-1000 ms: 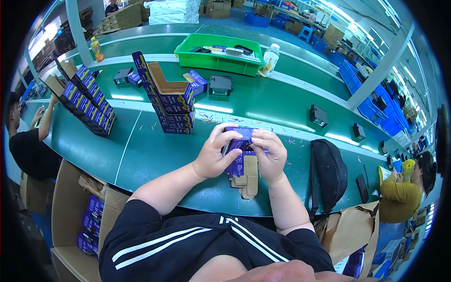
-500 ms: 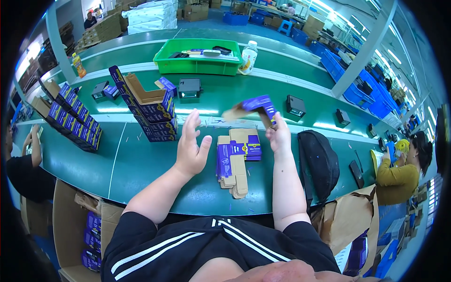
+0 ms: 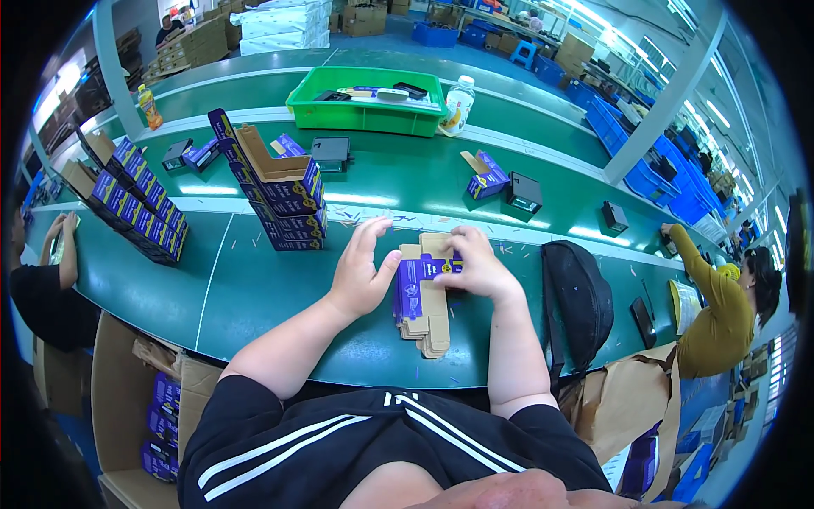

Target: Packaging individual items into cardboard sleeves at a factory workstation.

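Observation:
Flattened purple and brown cartons point(image 3: 410, 293) lie in a loose stack on the green workbench in front of me. My right hand point(image 3: 479, 267) is over the stack's right side, thumb and fingers apart and curved, touching the top carton or just above it. To the left of the stack is my left hand point(image 3: 366, 270), open, its thumb near the stack's edge and nothing in it. Farther off, a partly folded purple box point(image 3: 487, 176) with a raised brown flap rests on the belt, beside a black boxy device point(image 3: 524, 193).
Purple boxes with open tops point(image 3: 292, 204) stand stacked left of my hands; another group point(image 3: 140, 199) stands beyond. A green bin point(image 3: 365, 103) and a bottle point(image 3: 458, 106) are at the back. A black bag point(image 3: 578, 297) lies right. Co-workers sit at both sides.
My right hand has let go of the purple box, now on the belt, and come back to the carton stack. My left hand shifted slightly right. The right co-worker's arm stretched toward the belt.

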### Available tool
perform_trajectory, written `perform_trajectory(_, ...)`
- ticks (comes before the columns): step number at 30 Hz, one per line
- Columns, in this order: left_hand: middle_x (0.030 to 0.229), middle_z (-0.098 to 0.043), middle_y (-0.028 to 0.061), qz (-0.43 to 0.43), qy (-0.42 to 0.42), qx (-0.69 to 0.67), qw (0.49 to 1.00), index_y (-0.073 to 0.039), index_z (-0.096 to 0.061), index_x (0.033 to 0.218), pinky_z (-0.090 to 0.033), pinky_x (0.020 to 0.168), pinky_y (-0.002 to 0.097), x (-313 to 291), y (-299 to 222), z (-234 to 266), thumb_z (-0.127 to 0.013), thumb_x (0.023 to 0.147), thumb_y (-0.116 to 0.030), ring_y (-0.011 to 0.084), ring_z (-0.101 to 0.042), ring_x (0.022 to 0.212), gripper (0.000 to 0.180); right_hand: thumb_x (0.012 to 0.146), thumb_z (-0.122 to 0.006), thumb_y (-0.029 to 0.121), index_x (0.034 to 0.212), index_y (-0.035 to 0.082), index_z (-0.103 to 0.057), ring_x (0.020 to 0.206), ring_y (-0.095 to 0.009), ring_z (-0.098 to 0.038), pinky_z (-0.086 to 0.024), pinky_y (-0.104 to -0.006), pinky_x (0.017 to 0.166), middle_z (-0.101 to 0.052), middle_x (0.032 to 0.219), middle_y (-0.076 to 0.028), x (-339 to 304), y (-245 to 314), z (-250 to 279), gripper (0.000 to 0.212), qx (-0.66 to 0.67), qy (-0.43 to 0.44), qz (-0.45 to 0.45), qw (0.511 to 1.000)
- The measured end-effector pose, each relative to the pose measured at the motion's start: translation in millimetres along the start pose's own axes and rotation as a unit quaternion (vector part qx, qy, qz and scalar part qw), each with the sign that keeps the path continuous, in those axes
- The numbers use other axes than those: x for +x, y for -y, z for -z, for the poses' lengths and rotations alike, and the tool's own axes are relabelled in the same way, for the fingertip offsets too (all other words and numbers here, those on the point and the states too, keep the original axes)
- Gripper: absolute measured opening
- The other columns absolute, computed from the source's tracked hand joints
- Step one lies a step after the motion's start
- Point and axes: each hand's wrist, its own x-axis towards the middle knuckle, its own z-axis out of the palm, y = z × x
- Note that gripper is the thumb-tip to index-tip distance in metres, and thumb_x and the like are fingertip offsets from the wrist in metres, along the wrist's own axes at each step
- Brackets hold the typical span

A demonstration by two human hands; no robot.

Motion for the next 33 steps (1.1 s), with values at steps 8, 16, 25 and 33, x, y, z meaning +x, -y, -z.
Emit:
perform_trajectory(8,0.127,-0.047,0.0203,0.102,0.032,-0.235,0.966,-0.003,-0.038,0.132,-0.043,0.092,0.0395,12.2,-10.0,-24.2,-0.055,0.089,-0.018,0.0284,-0.052,0.107,0.048,0.062,-0.083,0.024,0.088,0.006,-0.057,0.119,-0.034,-0.042,-0.035,-0.0395,0.101,-0.045,0.129,-0.016,4.2,-9.4,8.2,0.040,0.036,-0.059,0.042,0.997)
perform_trajectory(16,0.110,-0.056,0.0191,0.242,0.192,-0.589,0.747,-0.007,-0.037,0.133,-0.052,0.071,0.0317,14.9,-24.2,-25.9,-0.058,0.088,-0.012,0.0212,-0.061,0.077,0.050,0.062,-0.081,0.012,0.091,0.007,-0.051,0.123,-0.032,-0.041,-0.037,-0.0406,0.099,-0.042,0.133,-0.017,-1.8,18.8,8.1,0.042,0.221,-0.177,0.155,0.947)
perform_trajectory(25,0.103,-0.055,0.0177,0.153,0.018,-0.382,0.911,-0.017,-0.026,0.138,-0.051,0.055,0.0241,14.8,-20.5,-21.4,-0.054,0.086,0.001,0.0166,-0.059,0.063,0.062,0.084,-0.063,0.007,0.104,0.005,-0.055,0.122,-0.031,-0.042,-0.038,-0.0380,0.098,-0.040,0.134,-0.018,1.5,23.8,-3.0,0.021,0.593,-0.041,-0.038,0.803)
perform_trajectory(33,0.101,-0.055,0.0184,0.213,0.032,-0.441,0.871,-0.014,-0.023,0.138,-0.052,0.057,0.0261,5.3,-15.0,-2.7,-0.055,0.088,-0.001,0.0177,-0.060,0.065,0.061,0.089,-0.056,0.005,0.101,0.005,-0.058,0.086,-0.015,-0.055,-0.045,-0.0238,0.080,-0.058,0.111,-0.010,0.4,35.5,-17.5,0.012,0.550,-0.150,0.055,0.820)
